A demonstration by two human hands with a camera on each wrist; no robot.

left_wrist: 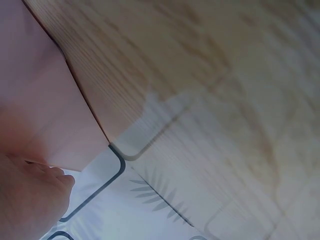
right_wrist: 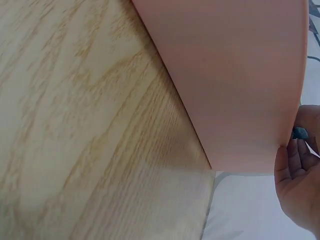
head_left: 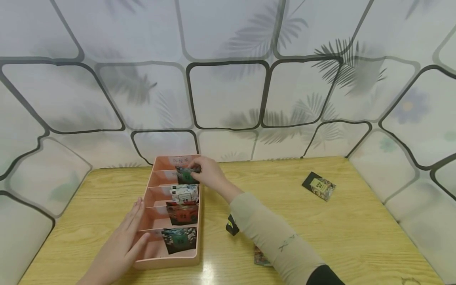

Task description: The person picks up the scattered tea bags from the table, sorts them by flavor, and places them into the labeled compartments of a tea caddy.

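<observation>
A pink divided box (head_left: pixel 198 245) stands on the table, with labelled compartments running front to back. My right hand (head_left: pixel 210 173) reaches over its far right side, thumb and fingertips pinching a dark tea sachet (right_wrist: pixel 300 133) at the rim. Just below those fingers, a dark sachet with a green label (head_left: pixel 187 178) sits in the second compartment from the back. Nearer compartments hold white sachets (head_left: pixel 186 194), red-labelled sachets (head_left: pixel 183 214) and green-labelled dark sachets (head_left: pixel 179 240). My left hand (head_left: pixel 119 241) rests along the box's left wall, fingers extended, thumb over the rim at the front compartment.
A black and yellow-green sachet (head_left: pixel 319 186) lies apart at the right of the wooden table (head_left: pixel 356 237). A small black packet (head_left: pixel 232 225) and another sachet (head_left: pixel 261 257) are partly covered by my right sleeve. A patterned curtain-like backdrop (head_left: pixel 228 95) stands behind the table.
</observation>
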